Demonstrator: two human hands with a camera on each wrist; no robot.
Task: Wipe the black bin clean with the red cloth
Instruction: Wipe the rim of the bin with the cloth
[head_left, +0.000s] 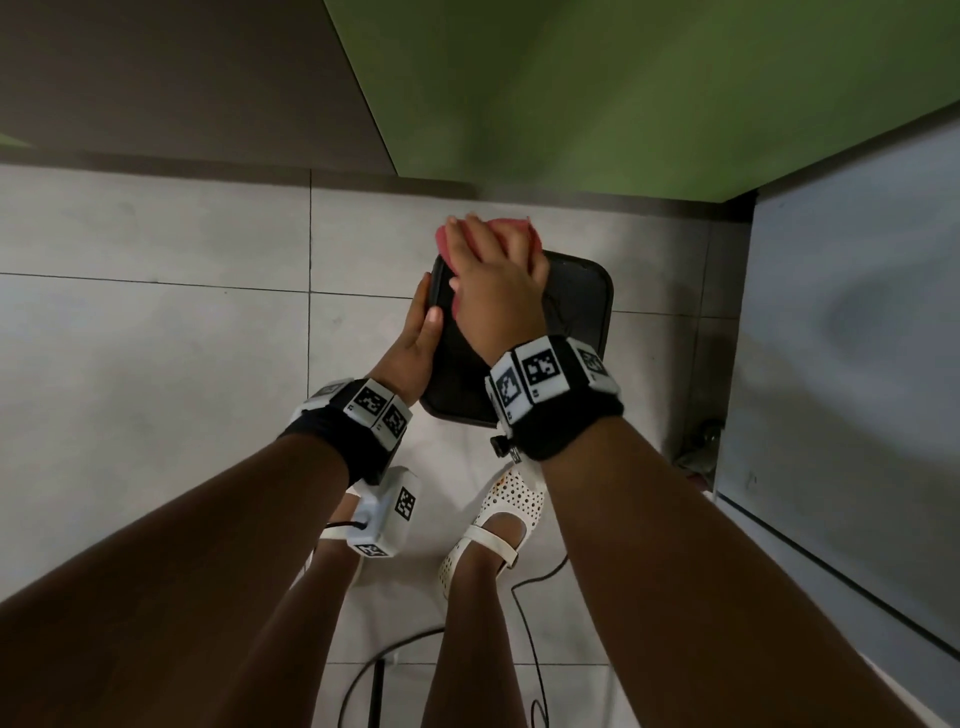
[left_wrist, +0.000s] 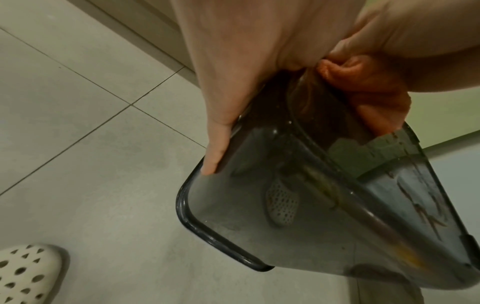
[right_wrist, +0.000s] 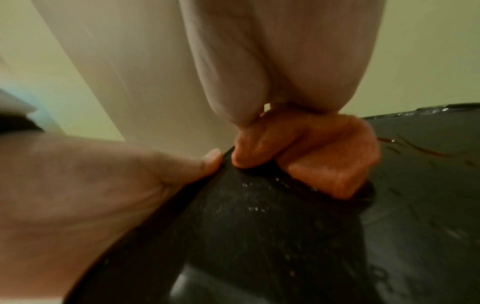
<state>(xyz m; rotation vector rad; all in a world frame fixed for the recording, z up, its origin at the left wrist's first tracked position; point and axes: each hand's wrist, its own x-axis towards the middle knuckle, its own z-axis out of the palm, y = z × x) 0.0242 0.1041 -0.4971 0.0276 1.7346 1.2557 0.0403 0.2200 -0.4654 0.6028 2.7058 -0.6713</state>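
Observation:
The black bin (head_left: 576, 306) stands on the tiled floor in front of my feet, seen from above in the head view. My left hand (head_left: 415, 332) grips its left rim, with the thumb over the edge and the fingers (left_wrist: 218, 144) down the outer wall. My right hand (head_left: 493, 275) holds the bunched red cloth (head_left: 519, 231) against the bin's far left corner. In the left wrist view the cloth (left_wrist: 369, 92) hangs over the rim of the smoky, streaked bin (left_wrist: 259, 216). The right wrist view shows the cloth (right_wrist: 324, 156) squeezed under my fingers on the wet bin (right_wrist: 259, 226).
A green cabinet front (head_left: 597, 93) rises just behind the bin. A grey panel (head_left: 857, 338) closes off the right side. My white perforated shoes (head_left: 498, 530) stand close to the bin, and a black cable (head_left: 524, 597) trails over the floor tiles (head_left: 156, 312).

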